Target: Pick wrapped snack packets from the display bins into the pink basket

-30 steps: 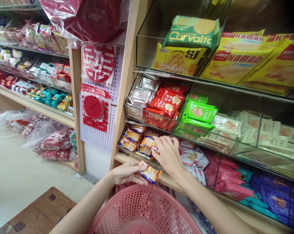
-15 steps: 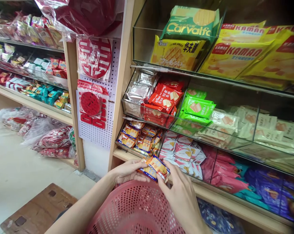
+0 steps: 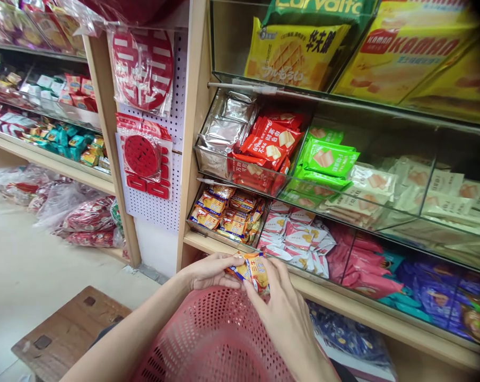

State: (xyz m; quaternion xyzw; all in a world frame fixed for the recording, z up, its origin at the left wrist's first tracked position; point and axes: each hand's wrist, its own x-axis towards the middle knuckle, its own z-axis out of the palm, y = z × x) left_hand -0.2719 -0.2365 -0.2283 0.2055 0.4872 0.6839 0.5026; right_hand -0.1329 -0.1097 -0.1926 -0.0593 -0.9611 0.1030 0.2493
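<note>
Small orange-and-blue biscuit packets (image 3: 252, 268) are held between my two hands, over the far rim of a pink perforated plastic basket (image 3: 224, 323). My left hand (image 3: 215, 271) grips them from the left, thumb on top. From the right, my right hand (image 3: 277, 302) closes its fingers around the other side. How many packets there are I cannot tell, since fingers cover part of them. The inside of the basket that shows is bare pink plastic. Matching packets fill a clear shelf bin (image 3: 226, 212) just beyond my hands.
Clear bins hold white-and-pink packets (image 3: 299, 239), red packets (image 3: 269, 140) and green packets (image 3: 327, 156). A wooden stool (image 3: 70, 334) stands at lower left. Plastic bags (image 3: 90, 220) lie under the left shelves. Red paper decorations (image 3: 144, 69) hang on a pegboard.
The view has shifted closer to and lower on the shelves. Both hands still hold the packets above the basket; the fingers and packets have turned slightly.
</note>
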